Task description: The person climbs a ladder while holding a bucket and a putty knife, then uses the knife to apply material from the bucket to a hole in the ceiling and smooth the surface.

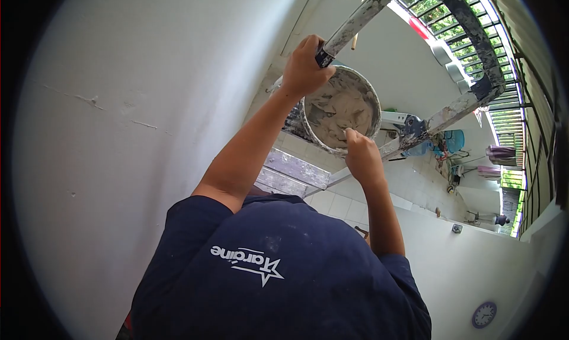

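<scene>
My left hand (307, 67) is wrapped round a paint-spattered metal ladder rail (358, 24), at a dark band on it. Just below that hand is a bucket (377, 109) with a smeared rim, holding thick, pale grey-beige putty (347, 110). My right hand (363, 155) reaches over the bucket's near rim with its fingers closed. Something small and light shows at its fingertips, against the putty, but its kind is hidden.
Purple-painted, spattered ladder boards (296, 169) lie below the bucket. A hinged ladder joint (413, 129) is on the right. A white wall (118, 132) with cracks rises at left. Farther off are a blue container (454, 141), a barred fence (456, 20) and a wall clock (484, 314).
</scene>
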Available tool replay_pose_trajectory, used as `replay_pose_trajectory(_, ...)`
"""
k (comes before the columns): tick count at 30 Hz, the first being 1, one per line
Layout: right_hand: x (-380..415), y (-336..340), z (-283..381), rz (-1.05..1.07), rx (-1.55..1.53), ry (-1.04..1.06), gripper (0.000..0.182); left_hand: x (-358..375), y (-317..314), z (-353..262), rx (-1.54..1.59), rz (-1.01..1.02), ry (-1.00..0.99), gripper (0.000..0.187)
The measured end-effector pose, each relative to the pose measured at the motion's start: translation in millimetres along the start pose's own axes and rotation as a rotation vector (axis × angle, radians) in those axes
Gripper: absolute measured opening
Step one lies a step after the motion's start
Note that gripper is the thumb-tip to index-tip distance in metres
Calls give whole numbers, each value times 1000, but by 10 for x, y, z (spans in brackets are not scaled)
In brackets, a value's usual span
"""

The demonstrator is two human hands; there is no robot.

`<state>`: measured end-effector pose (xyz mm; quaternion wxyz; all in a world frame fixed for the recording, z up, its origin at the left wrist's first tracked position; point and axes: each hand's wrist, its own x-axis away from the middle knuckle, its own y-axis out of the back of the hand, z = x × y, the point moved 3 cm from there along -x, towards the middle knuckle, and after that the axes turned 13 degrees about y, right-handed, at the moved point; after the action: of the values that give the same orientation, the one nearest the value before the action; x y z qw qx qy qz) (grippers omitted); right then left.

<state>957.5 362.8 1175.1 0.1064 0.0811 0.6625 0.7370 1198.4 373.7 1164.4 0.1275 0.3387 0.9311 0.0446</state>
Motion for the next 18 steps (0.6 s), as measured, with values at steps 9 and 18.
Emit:
replay_pose_trajectory(9,28,720,-256,-229,-137,-215,45,24,-1,2,4,-5,-9,38)
replay_pose_trajectory(18,-403,-101,-472,-105,-41,-95,39,39,1,5,-22,-28,-26,37)
